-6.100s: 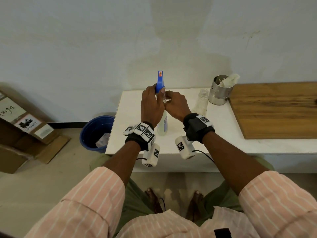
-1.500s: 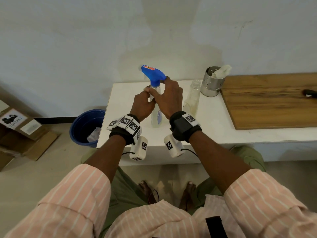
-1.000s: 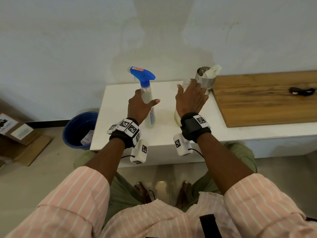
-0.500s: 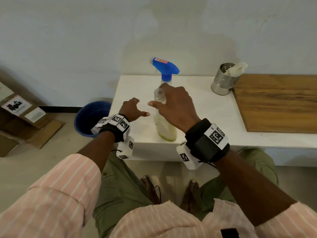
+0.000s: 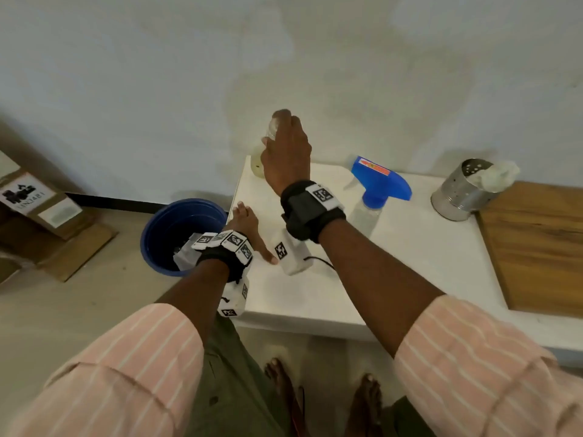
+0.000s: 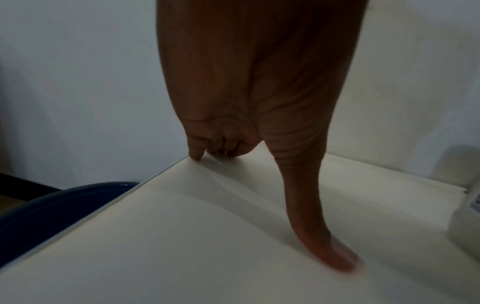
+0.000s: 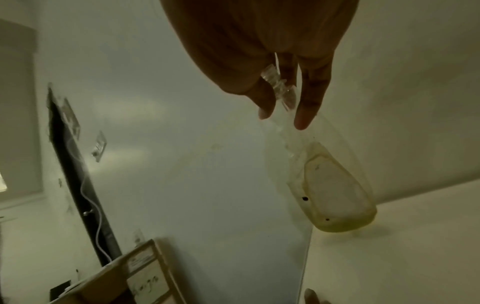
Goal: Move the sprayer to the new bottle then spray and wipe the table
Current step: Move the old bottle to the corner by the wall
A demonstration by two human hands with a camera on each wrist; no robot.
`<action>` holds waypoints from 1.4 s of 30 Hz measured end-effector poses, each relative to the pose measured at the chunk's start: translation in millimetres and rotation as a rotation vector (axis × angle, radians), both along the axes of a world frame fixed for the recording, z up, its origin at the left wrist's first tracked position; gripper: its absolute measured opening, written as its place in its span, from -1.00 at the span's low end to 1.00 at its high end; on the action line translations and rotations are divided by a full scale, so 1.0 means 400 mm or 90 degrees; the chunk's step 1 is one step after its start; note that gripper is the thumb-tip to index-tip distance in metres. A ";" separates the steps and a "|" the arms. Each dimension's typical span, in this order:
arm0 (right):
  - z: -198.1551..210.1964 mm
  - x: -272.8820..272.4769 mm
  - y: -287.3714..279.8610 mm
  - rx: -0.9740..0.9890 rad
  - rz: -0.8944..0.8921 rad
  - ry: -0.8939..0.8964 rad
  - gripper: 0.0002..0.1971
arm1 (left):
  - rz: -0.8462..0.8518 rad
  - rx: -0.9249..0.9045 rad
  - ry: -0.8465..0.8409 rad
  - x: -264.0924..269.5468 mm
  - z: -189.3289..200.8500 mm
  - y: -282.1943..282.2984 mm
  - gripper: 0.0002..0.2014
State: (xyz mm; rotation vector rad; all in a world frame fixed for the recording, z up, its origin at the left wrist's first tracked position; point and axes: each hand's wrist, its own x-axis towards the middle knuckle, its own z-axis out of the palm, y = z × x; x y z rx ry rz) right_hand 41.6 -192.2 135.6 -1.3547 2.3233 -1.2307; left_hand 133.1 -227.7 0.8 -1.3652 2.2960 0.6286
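My right hand (image 5: 277,127) grips the neck of a clear uncapped bottle (image 5: 257,159) with yellowish dregs, holding it over the white table's (image 5: 410,263) far left corner. In the right wrist view, thumb and fingers (image 7: 306,111) pinch the bottle's (image 7: 335,191) threaded neck. It hangs tilted, with its base close to the tabletop. The blue sprayer (image 5: 381,181) sits on the other clear bottle (image 5: 366,216), which stands upright in mid-table, right of my right wrist. My left hand (image 5: 246,222) rests on the table's left edge, holding nothing. Its fingers are loosely curled and its thumb (image 6: 330,255) lies flat.
A perforated metal holder (image 5: 457,197) with a white cloth (image 5: 495,176) stands at the back right, beside a wooden board (image 5: 536,244). A blue bin (image 5: 176,228) sits on the floor by the table's left edge. A cardboard box (image 5: 31,200) lies further left.
My right hand has carried the uncapped bottle from the table's front middle to its far left corner. My left hand has come down onto the left edge. The view has turned left.
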 end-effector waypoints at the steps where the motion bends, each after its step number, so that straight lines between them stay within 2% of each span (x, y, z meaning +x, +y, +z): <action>1: -0.003 -0.010 -0.043 -0.004 -0.010 -0.012 -0.61 | 0.002 0.002 -0.006 -0.009 -0.001 -0.013 0.46; 3: -0.010 -0.029 -0.123 0.001 -0.030 -0.032 -0.58 | -0.015 -0.014 -0.023 -0.022 -0.021 -0.031 0.68; 5: -0.018 -0.051 -0.191 0.012 -0.051 -0.038 -0.53 | -0.007 -0.017 -0.002 -0.022 -0.021 -0.030 0.76; 7: -0.027 -0.072 -0.250 0.001 -0.074 -0.037 -0.53 | 0.027 0.009 0.021 -0.023 -0.021 -0.025 0.65; 9: -0.037 -0.088 -0.298 -0.016 -0.099 -0.030 -0.56 | 0.010 -0.008 0.020 -0.025 -0.006 -0.022 0.61; 15: -0.064 -0.103 -0.380 -0.049 -0.135 0.030 -0.59 | -0.045 -0.010 -0.080 -0.048 0.011 -0.027 0.44; 19: -0.086 -0.101 -0.395 -0.107 -0.149 0.039 -0.61 | -0.034 -0.002 -0.070 -0.051 0.010 -0.028 0.44; 23: -0.099 -0.096 -0.389 -0.138 -0.172 0.053 -0.61 | -0.040 -0.013 -0.053 -0.045 0.012 -0.023 0.58; 28: -0.094 -0.100 -0.371 -0.153 -0.198 0.021 -0.39 | -0.004 -0.003 -0.007 -0.041 0.000 -0.027 0.68; 30: -0.094 -0.102 -0.363 -0.151 -0.193 0.021 -0.35 | 0.020 0.013 0.010 -0.037 0.000 -0.030 0.69; 36: -0.088 -0.101 -0.348 -0.120 -0.161 0.046 -0.39 | 0.019 0.034 0.007 -0.027 0.026 -0.022 0.65; 42: -0.093 -0.108 -0.334 -0.113 -0.149 0.039 -0.31 | 0.040 0.045 0.008 -0.031 0.041 -0.017 0.61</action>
